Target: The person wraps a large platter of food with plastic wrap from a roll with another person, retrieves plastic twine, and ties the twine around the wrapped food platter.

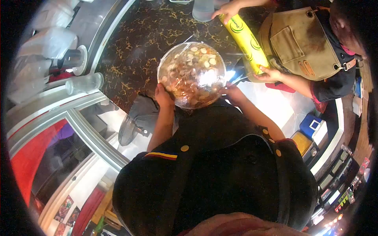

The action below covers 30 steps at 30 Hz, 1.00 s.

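Observation:
A round bowl of food (191, 74) under clear plastic film is held in front of my chest, over the edge of the dark marbled counter. At its lower left rim, my left hand (164, 95) grips the side. On the lower right my right hand (234, 94) is closed on the rim, near loose film trailing off to the right. Sliced pale pieces and brownish food show through the shiny film. To the right, a co-worker's two hands hold a yellow roll of wrap (245, 43).
The dark counter (130, 59) has gold veins. A clear plastic container (203, 11) stands at its far edge, another (84, 83) lies at the left. The co-worker in a tan apron (301, 43) is close on the right. A fan (128, 130) is below left, a blue cooler (314, 125) lower right.

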Tool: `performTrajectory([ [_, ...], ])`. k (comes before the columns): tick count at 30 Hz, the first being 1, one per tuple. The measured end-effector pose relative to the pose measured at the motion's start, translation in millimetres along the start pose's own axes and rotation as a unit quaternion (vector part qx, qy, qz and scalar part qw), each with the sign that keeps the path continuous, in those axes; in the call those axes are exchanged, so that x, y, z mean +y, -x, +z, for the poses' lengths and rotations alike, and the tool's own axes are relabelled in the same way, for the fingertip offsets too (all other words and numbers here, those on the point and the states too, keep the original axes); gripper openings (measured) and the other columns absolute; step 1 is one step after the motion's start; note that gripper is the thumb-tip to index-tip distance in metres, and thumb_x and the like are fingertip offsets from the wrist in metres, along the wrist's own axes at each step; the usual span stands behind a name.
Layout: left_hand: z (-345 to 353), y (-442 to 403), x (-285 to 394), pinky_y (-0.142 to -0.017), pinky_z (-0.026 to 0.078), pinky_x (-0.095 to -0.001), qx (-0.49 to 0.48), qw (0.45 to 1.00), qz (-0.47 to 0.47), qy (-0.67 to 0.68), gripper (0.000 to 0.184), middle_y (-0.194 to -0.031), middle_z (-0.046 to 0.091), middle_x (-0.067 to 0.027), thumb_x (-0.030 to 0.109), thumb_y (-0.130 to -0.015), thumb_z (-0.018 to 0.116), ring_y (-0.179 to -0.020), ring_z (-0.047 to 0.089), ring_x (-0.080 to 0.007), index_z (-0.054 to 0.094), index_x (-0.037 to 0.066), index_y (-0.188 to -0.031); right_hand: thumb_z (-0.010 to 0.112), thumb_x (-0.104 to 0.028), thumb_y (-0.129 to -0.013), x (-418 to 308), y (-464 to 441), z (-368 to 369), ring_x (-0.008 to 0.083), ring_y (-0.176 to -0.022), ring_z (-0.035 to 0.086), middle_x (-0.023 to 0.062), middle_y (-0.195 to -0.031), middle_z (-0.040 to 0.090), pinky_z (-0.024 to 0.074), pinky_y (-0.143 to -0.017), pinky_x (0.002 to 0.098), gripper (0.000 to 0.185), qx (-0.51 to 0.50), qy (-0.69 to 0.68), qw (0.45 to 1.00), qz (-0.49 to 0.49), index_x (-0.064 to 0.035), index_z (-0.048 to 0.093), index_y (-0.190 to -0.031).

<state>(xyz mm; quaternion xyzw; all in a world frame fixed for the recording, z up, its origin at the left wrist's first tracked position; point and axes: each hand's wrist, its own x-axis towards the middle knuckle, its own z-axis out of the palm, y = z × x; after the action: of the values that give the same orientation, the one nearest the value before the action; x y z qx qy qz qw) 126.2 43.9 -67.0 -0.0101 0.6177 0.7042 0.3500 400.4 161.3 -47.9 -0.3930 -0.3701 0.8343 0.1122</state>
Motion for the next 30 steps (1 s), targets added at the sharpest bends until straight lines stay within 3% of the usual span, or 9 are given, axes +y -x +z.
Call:
performTrajectory([
  [5,-28,-3,-25,-0.076,0.045,-0.0314,0.026,0.999,0.039,-0.020,0.033,-0.101,0.058,-0.0110,0.024,-0.096,0.040,-0.087,0.055,-0.0189,0.054,-0.005,-0.107,0.061,-0.010,-0.079,31,-18,-15,0.0195,-0.098,0.054,0.0068,-0.103,0.057,0.0467,-0.083,0.0406,0.035,-0.004,0.000,1.000,0.012,-0.0050,0.052,-0.112],
  [9,-13,13,-4,-0.073,0.045,-0.0311,0.080,0.993,0.043,-0.073,0.033,-0.095,0.059,-0.0112,0.025,-0.093,0.045,-0.081,0.054,-0.0185,0.056,-0.004,-0.102,0.064,-0.029,-0.080,6,2,-9,0.0227,-0.080,0.062,0.0120,-0.085,0.063,0.0502,-0.077,0.0382,0.031,0.082,0.289,0.952,0.066,-0.0002,0.061,-0.093],
  [11,-9,23,29,-0.071,0.045,-0.0306,0.082,0.931,0.000,-0.355,0.034,-0.089,0.060,-0.0108,0.029,-0.090,0.050,-0.077,0.055,-0.0188,0.058,-0.004,-0.095,0.061,-0.038,-0.080,-13,20,-18,0.0269,-0.072,0.062,0.0144,-0.077,0.063,0.0497,-0.072,0.0383,0.040,0.092,0.617,0.782,0.013,0.0000,0.061,-0.090],
  [13,-51,-12,24,-0.070,0.045,-0.0299,0.099,0.940,0.123,-0.303,0.033,-0.088,0.061,-0.0101,0.029,-0.088,0.053,-0.076,0.055,-0.0181,0.059,-0.004,-0.092,0.058,-0.044,-0.077,-53,16,-33,0.0355,-0.077,0.061,0.0216,-0.082,0.062,0.0462,-0.073,0.0431,0.047,0.000,0.654,0.755,0.039,0.0018,0.064,-0.082],
  [16,-12,-20,53,-0.071,0.046,-0.0274,0.147,0.907,0.330,-0.217,0.022,-0.090,0.063,-0.0079,0.017,-0.083,0.059,-0.078,0.057,-0.0147,0.061,-0.003,-0.091,0.057,-0.026,-0.079,-119,1,-17,0.0328,-0.075,0.061,0.0161,-0.080,0.063,0.0481,-0.067,0.0431,0.020,0.151,0.579,0.770,-0.223,-0.0088,0.065,-0.086],
  [21,168,-16,85,-0.074,0.049,-0.0285,-0.145,0.876,0.285,-0.360,0.024,-0.095,0.066,-0.0114,0.012,-0.080,0.063,-0.082,0.064,-0.0178,0.065,0.007,-0.103,0.050,-0.015,-0.080,-193,-115,27,0.0325,-0.091,0.059,0.0167,-0.100,0.062,0.0470,-0.079,0.0417,0.023,0.137,0.592,0.667,-0.432,-0.0051,0.064,-0.095],
  [23,205,-58,55,-0.075,0.050,-0.0352,-0.193,0.823,0.349,-0.405,0.025,-0.093,0.065,-0.0144,0.021,-0.079,0.061,-0.084,0.064,-0.0262,0.065,0.010,-0.101,0.049,-0.014,-0.079,-207,-140,32,0.0322,-0.093,0.059,0.0170,-0.101,0.061,0.0472,-0.080,0.0413,0.024,0.130,0.656,0.659,-0.345,-0.0037,0.063,-0.096],
  [25,233,-69,50,-0.076,0.048,-0.0396,-0.214,0.757,0.256,-0.562,0.027,-0.091,0.064,-0.0152,0.029,-0.078,0.057,-0.086,0.061,-0.0327,0.066,0.012,-0.097,0.049,-0.012,-0.079,-211,-160,26,0.0318,-0.094,0.059,0.0173,-0.103,0.061,0.0475,-0.081,0.0410,0.025,0.121,0.711,0.645,-0.251,-0.0023,0.063,-0.098],
  [30,244,-74,31,-0.072,0.048,-0.0398,-0.198,0.783,0.198,-0.556,0.020,-0.084,0.064,-0.0140,0.026,-0.078,0.057,-0.082,0.062,-0.0327,0.068,0.011,-0.086,0.050,-0.013,-0.077,-209,-169,6,0.0317,-0.090,0.061,0.0184,-0.094,0.064,0.0492,-0.078,0.0404,0.023,0.080,0.734,0.650,-0.182,-0.0030,0.066,-0.089],
])
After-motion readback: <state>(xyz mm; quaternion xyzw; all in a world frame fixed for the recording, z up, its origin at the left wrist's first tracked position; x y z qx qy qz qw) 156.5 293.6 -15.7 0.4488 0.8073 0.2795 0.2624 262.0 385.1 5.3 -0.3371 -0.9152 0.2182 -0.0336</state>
